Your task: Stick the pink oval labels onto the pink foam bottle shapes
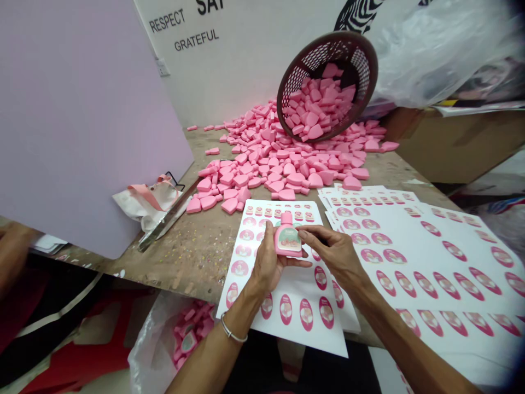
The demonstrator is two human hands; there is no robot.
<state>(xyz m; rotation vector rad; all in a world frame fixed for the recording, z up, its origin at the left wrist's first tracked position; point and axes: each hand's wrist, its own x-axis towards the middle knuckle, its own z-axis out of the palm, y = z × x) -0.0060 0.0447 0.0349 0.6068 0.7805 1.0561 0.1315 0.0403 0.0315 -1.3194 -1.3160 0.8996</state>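
Note:
My left hand [268, 261] grips a small pink bottle-shaped foam piece [287, 238] with a label on its face. The fingertips of my right hand [328, 249] press on that label from the right. Both hands hover over a white sticker sheet [287, 317] with pink oval stickers, partly peeled. A silver bracelet circles my left wrist.
A heap of pink foam pieces [283, 158] spills from a tipped brown basket [361, 60] at the back. More sticker sheets [430, 241] lie fanned out at right. A plastic bag of labelled pieces [186, 336] hangs below the table edge. A lilac board [74, 109] stands at left. Another person's arm [12, 251] is at far left.

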